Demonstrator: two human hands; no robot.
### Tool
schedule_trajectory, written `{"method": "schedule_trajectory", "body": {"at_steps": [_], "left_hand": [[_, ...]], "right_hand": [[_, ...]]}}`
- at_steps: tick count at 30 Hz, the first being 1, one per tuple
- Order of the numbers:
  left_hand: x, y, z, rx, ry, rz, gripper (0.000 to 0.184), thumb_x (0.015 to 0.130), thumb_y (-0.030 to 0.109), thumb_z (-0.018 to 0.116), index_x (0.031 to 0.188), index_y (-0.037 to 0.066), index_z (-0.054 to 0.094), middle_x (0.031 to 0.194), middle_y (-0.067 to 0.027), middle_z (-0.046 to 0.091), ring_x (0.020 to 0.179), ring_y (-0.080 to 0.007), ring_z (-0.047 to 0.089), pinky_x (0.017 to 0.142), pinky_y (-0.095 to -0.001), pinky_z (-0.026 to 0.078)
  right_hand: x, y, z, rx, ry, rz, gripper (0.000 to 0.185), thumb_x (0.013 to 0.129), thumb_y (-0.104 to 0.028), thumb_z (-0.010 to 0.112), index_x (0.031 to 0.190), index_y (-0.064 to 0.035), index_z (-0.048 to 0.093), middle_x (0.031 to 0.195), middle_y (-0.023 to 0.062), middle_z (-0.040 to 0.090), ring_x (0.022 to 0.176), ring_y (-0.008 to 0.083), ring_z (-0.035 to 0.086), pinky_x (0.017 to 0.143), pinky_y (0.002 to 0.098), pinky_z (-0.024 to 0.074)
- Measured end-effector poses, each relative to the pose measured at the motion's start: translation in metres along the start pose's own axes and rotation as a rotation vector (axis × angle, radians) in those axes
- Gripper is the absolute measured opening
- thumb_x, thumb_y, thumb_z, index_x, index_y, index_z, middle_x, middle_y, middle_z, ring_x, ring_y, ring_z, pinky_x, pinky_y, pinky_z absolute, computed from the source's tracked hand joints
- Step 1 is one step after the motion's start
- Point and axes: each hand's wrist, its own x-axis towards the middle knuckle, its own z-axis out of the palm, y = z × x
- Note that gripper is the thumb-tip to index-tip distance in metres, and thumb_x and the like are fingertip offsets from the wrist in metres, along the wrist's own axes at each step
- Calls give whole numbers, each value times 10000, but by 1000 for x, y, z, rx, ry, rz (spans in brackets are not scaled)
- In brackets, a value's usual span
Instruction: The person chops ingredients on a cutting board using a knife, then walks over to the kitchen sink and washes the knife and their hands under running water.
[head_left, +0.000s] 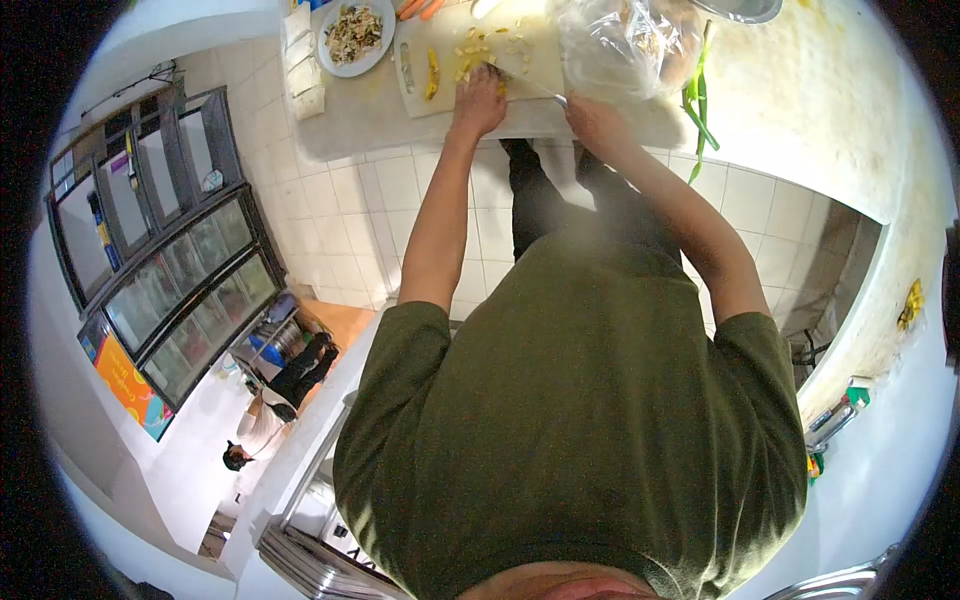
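My right hand (595,122) is closed round the handle of a knife (541,91), whose blade reaches left across the cutting board (440,105) toward my other hand. My left hand (482,102) presses down on the board near the blade tip with its fingers bent together; what lies under the fingertips is mostly hidden. Small yellow chopped pieces (470,50) are scattered just beyond it. Left of them lie a longer yellow strip (432,74) and a pale, narrow piece (406,68).
A plate of mixed chopped food (352,40) stands at the board's left, beside folded white cloths or packets (303,75). Carrots (430,8) lie behind. To the right are a clear plastic bag (625,50), green onion stalks (697,100) and a metal bowl (745,8). Another person (265,425) is far left.
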Motion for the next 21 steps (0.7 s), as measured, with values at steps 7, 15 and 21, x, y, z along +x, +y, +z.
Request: {"method": "schedule_trajectory", "body": {"at_steps": [7, 15, 21], "left_hand": [[2, -1, 3, 77, 11, 26, 590, 905, 238, 541, 1429, -4, 416, 1551, -209, 346, 1453, -362, 294, 1161, -588, 237], [6, 23, -9, -19, 1, -113, 595, 871, 282, 584, 1355, -50, 479, 1457, -240, 427, 1354, -421, 394, 1148, -544, 281], [40, 19, 18, -741, 453, -97, 417, 894, 168, 579, 1237, -69, 564, 1311, -250, 552, 1238, -396, 519, 1068, -451, 400]], "right_hand": [[1, -6, -6, -106, -69, 87, 165, 967, -216, 549, 1020, -61, 534, 813, 197, 634, 787, 397, 651, 693, 514, 506], [-28, 22, -8, 162, -141, 256, 435, 986, -445, 531, 1084, -31, 622, 875, 209, 670, 784, 342, 679, 729, 479, 520], [-43, 8, -8, 370, -67, 295, 472, 996, -441, 504, 991, 10, 641, 941, 295, 664, 914, 462, 643, 820, 517, 485]]}}
